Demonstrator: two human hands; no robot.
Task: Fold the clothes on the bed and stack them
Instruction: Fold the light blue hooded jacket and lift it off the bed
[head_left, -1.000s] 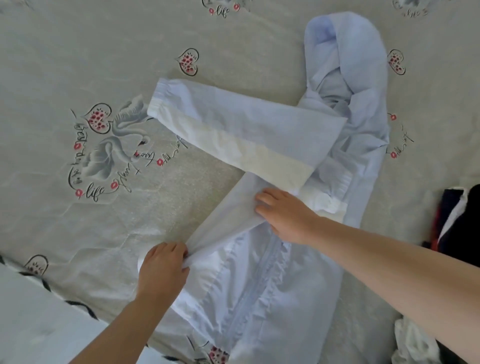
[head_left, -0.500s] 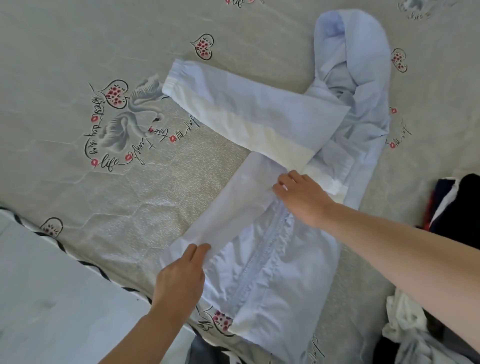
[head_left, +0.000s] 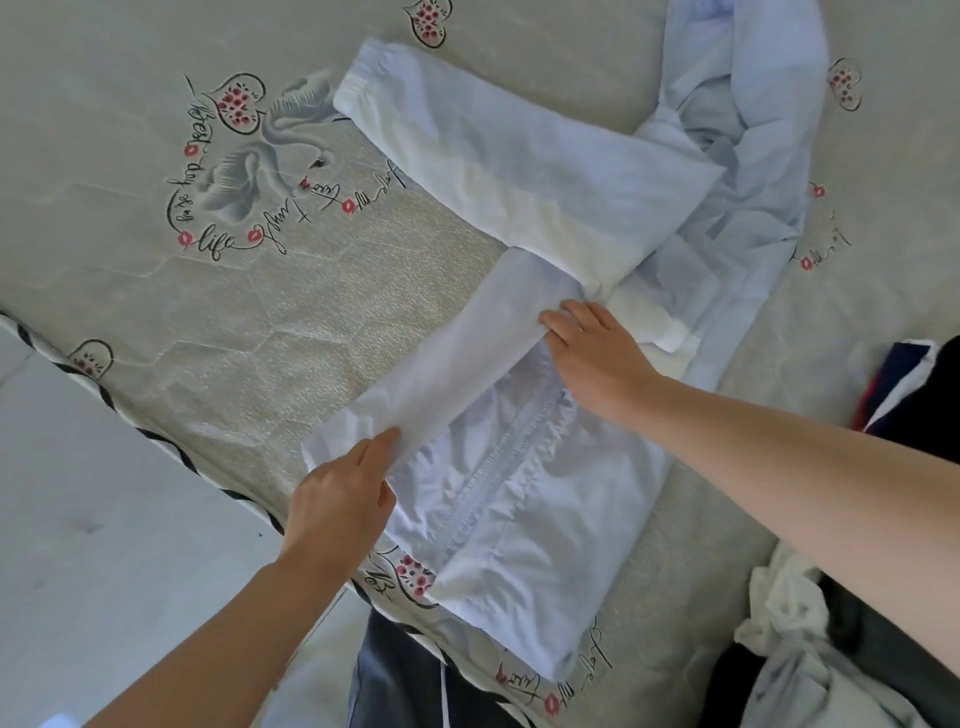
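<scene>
Two hands are on one light blue jacket (head_left: 524, 499), which lies flat on the bed (head_left: 218, 332) near its edge. On the left you see a swan print (head_left: 260, 156) on the sheet. Your left hand (head_left: 340, 499) lies on the folded side flap at its low end, fingers straight, and you cannot tell if it pinches the cloth. Your right hand (head_left: 592, 348) presses the same flap higher up, fingers straight, beside the zip (head_left: 498, 467). A sleeve (head_left: 519, 166) lies across the top. Far right sits a pile of clothes (head_left: 810, 639).
</scene>
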